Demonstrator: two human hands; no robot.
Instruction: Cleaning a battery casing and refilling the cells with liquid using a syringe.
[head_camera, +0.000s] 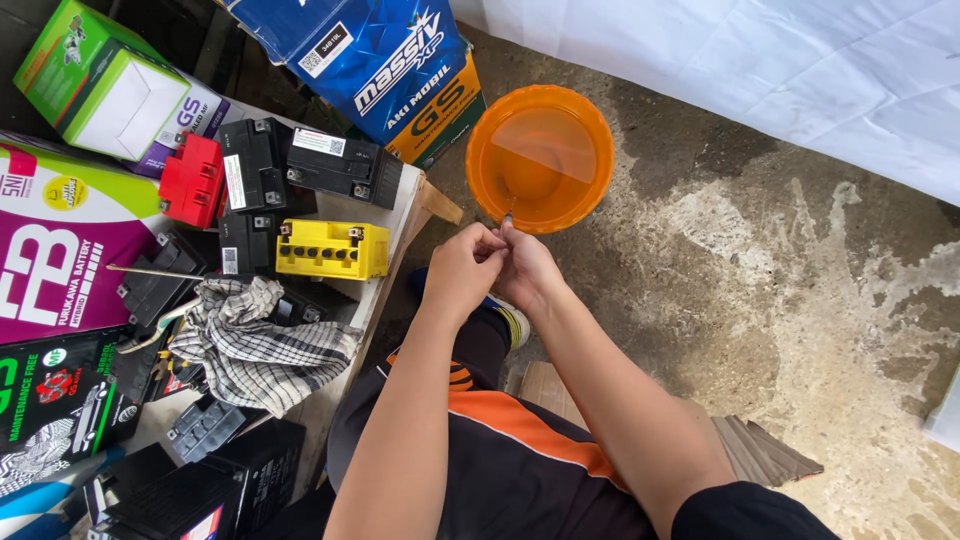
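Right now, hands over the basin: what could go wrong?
1. Both hands, left and right, pinch a small part at the rim of the liquid-filled orange basin; a slip could drop it in.
2. The basin sits on the bare floor by the person's foot; a nudge might slosh it.
3. Batteries, such as the yellow one, crowd the board's edge near the left elbow and could be knocked off.

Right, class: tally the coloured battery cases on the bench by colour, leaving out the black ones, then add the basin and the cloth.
Red battery: 1
Yellow battery: 1
Orange basin: 1
Checked cloth: 1
Total: 4
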